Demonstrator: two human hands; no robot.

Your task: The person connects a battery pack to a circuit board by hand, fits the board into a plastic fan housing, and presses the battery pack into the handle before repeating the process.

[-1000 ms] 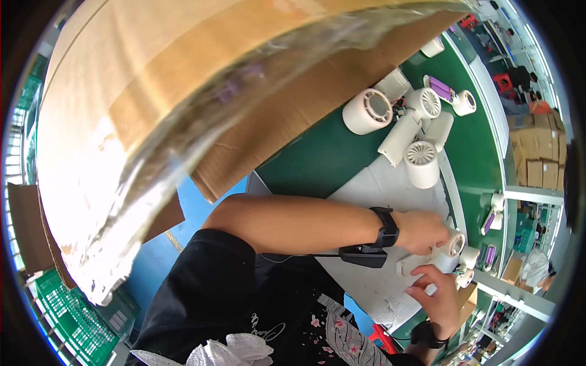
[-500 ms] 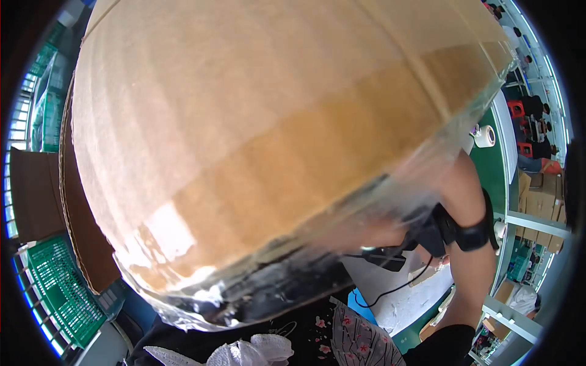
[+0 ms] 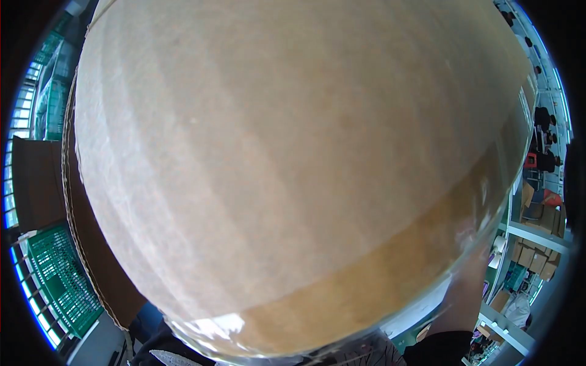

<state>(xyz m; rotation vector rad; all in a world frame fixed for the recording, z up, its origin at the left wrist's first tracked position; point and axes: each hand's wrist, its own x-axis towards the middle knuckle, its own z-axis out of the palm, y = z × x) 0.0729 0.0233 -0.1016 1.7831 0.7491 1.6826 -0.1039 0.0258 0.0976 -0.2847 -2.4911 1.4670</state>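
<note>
In the head view a large brown corrugated cardboard box (image 3: 293,165), its matte face bulging and its lower edge banded in glossy clear tape, fills nearly everything, a forearm (image 3: 467,293) rising beneath its lower right corner, hands hidden, grip untellable, beside a green plastic lattice crate (image 3: 61,280).

A green plastic lattice crate (image 3: 61,277) sits at the lower left, beside a flat dark brown cardboard sheet (image 3: 36,183) leaning above it. Along the right rim, a pale metal shelf rack (image 3: 537,235) carries small brown cardboard boxes (image 3: 530,259). Farther up that side, red and black shapes (image 3: 540,160) are too small to tell apart.
</note>
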